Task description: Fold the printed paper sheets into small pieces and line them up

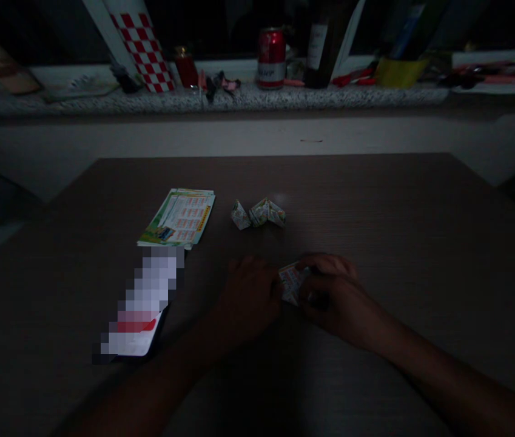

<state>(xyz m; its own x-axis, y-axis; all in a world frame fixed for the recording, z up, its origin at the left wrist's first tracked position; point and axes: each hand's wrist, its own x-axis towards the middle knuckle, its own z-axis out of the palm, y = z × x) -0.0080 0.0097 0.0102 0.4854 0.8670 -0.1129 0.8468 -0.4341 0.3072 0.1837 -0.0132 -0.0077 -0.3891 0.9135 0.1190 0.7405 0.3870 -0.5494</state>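
Observation:
A small folded piece of printed paper [290, 283] lies low over the table between my two hands. My left hand [252, 292] has its fingers bent down at the paper's left edge, gripping it there. On the other side, my right hand [336, 297] is closed on the paper with curled fingers, which cover its right part. Just beyond my hands stand folded paper pieces [267, 212] with pointed tips, printed much like the one I hold. The dim light hides the details of my fingertips.
To the left is a stack of printed calendar sheets [184, 218]. A phone [134, 347] with a lit, partly blurred screen lies nearer. Behind the wooden table [375, 200], a stone windowsill [239, 100] holds a red can [271, 57], a dark bottle [318, 54] and a checkered tube [143, 48].

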